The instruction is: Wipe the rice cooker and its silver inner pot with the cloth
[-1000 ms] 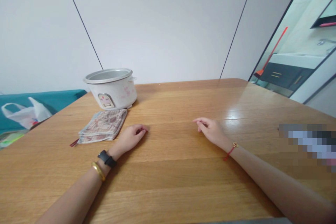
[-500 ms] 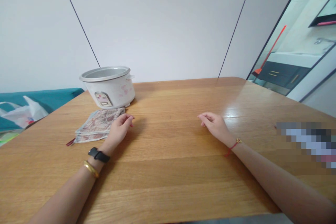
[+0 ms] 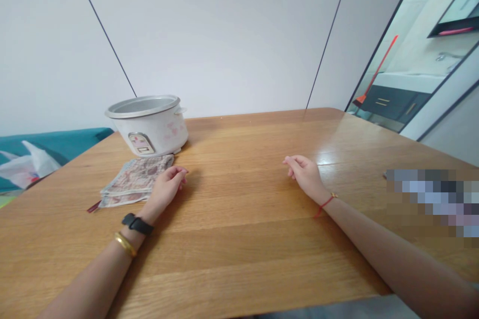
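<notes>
My left hand (image 3: 168, 184), with a black watch (image 3: 137, 223) and a gold bangle (image 3: 125, 244) on the wrist, is loosely curled over the table, its fingers pressed together and nothing seen in them. Just left of it lies a folded patterned cloth (image 3: 129, 175), partly covered by the hand. Behind the cloth stands a white rice cooker (image 3: 157, 132) without a lid. My right hand (image 3: 305, 174) is curled too, thumb against the fingers and no object showing. A red string bracelet (image 3: 325, 204) circles that wrist. The rice cooker's inside bottom is out of sight.
Under both hands is a wooden table (image 3: 232, 239), its far edge near a pale wall (image 3: 224, 35). A dark red strip (image 3: 93, 206) pokes out below the cloth. A blurred-out item (image 3: 430, 199) lies at right. Plastic bags (image 3: 33, 164) sit on a teal seat (image 3: 80, 142) at left.
The view has shifted slightly, so the cooker and cloth appear farther left. My right hand is turned a little and raised slightly; the left stays curled by the cloth.
</notes>
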Tool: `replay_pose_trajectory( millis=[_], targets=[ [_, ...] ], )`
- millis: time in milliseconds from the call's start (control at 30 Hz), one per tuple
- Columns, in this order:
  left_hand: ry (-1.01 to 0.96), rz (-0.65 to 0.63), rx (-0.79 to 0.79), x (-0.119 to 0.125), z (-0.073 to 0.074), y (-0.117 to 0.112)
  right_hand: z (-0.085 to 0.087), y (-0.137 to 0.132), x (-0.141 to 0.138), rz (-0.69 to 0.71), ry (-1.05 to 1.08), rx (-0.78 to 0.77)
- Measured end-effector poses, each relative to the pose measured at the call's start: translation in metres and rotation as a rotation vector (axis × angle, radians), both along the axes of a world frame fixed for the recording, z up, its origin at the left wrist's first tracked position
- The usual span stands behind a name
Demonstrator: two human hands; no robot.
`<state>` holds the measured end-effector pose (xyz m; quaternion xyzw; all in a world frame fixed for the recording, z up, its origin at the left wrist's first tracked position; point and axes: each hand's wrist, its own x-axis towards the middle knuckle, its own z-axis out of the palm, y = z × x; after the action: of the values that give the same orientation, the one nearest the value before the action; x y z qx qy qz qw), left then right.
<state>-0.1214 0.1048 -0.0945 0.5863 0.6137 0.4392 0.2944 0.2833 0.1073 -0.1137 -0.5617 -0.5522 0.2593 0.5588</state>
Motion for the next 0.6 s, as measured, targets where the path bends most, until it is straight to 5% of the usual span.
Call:
replay_pose_trajectory(
  millis=[600],
  targets=[
    [0.021, -0.019, -0.042, 0.0033, 0.0004, -0.0019, -0.0036, 0.0025, 0.0, 0.068, -0.034, -0.1]
  ],
)
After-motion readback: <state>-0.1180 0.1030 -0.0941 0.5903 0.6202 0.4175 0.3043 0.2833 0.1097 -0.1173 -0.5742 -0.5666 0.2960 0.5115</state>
